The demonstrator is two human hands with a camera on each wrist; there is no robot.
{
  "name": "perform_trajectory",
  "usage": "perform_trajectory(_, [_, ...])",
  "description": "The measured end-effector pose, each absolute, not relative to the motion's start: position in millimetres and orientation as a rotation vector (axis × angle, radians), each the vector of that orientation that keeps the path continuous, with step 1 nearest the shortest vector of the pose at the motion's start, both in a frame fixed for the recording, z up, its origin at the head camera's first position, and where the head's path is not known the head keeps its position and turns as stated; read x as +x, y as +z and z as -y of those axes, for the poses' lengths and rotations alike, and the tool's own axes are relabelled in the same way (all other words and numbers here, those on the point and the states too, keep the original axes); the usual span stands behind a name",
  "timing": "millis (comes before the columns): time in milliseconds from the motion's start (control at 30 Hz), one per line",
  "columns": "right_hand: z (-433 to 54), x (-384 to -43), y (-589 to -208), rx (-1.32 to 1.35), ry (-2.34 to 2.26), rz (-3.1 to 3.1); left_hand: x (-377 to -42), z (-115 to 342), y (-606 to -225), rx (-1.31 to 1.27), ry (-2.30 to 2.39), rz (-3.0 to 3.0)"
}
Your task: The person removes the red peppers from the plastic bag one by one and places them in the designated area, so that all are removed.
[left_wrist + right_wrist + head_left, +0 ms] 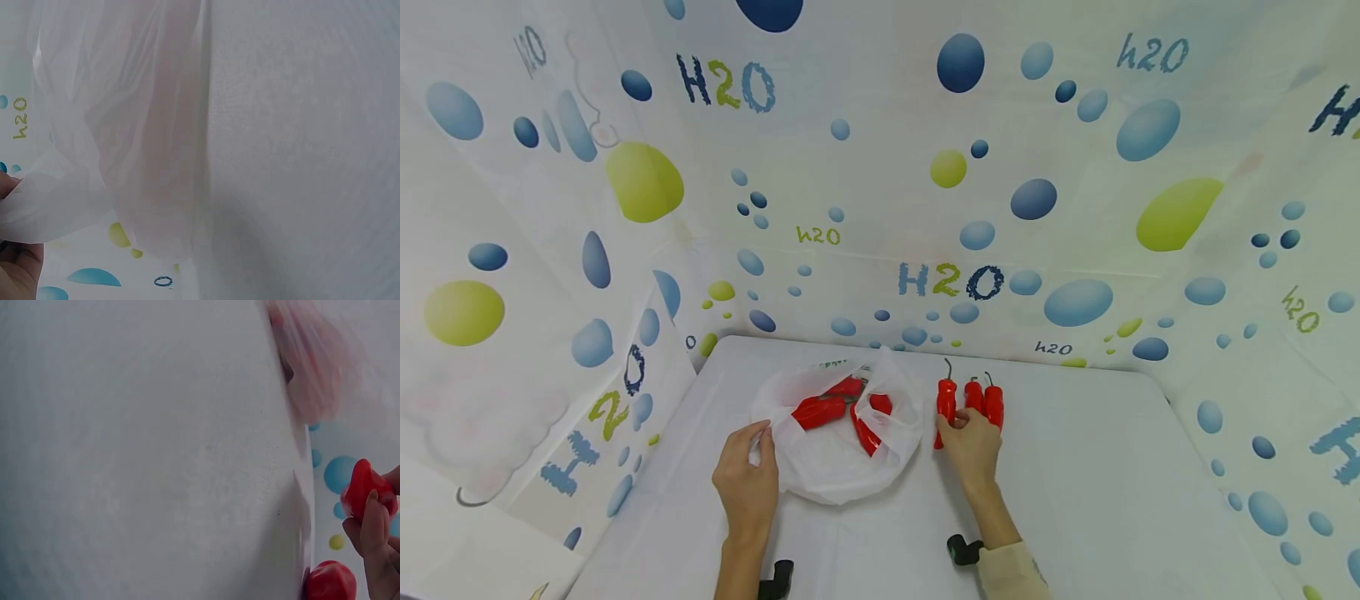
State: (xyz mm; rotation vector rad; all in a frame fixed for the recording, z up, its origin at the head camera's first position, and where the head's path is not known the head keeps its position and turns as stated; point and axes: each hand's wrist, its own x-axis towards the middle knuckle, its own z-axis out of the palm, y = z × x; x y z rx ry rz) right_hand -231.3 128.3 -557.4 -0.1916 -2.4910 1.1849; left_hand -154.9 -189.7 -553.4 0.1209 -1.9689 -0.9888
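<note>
My left hand (747, 477) pinches the left rim of a white translucent plastic bag (838, 482); the left wrist view shows the bag's edge (56, 206) between finger and thumb. Inside the open bag lie several red chili peppers (820, 412) with green stems. To the right of the bag, my right hand (973, 450) holds a red chili pepper (947, 395) between thumb and fingers, its stem pointing away from me. In the right wrist view this pepper (362, 490) appears raised off the table. Two more red chili peppers (994, 403) lie side by side just beyond that hand, partly hidden by it.
The white table (1090, 492) extends on both sides of the bag. At its back and sides hangs a white curtain (880, 183) printed with blue and green dots and H2O lettering. Dark wrist-mounted devices (964, 550) show near both forearms.
</note>
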Motion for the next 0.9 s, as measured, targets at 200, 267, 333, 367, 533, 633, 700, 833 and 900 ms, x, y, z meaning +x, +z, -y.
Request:
perform_trajectory(200, [-134,-235,-560,-0.192,1.078,2.585,-155,191,-555,0.113,-0.982,1.966])
perform_trajectory(267, [-136,-237,-560,-0.192,1.049,2.608,-155,191,-555,0.114,-0.984,1.968])
perform_trajectory(333, [-138,-238,-559,-0.184,1.030,2.619,-155,191,-556,0.114,-0.988,1.971])
perform_trajectory(367, [-138,-238,-559,-0.179,1.024,2.622,-155,191,-556,0.114,-0.990,1.971])
perform_trajectory(533, [-141,-239,-561,-0.149,1.003,2.624,-155,190,-555,0.111,-0.986,1.967])
perform_trajectory(633, [-143,-241,-563,-0.133,0.993,2.630,-155,190,-554,0.111,-0.986,1.964])
perform_trajectory(700, [-144,-241,-565,-0.127,0.985,2.639,-155,190,-554,0.115,-0.991,1.966])
perform_trajectory(833, [-146,-242,-567,-0.125,0.974,2.649,-155,190,-554,0.126,-0.994,1.978])
perform_trajectory(900, [-147,-242,-568,-0.128,0.962,2.648,-155,190,-554,0.127,-0.991,1.981])
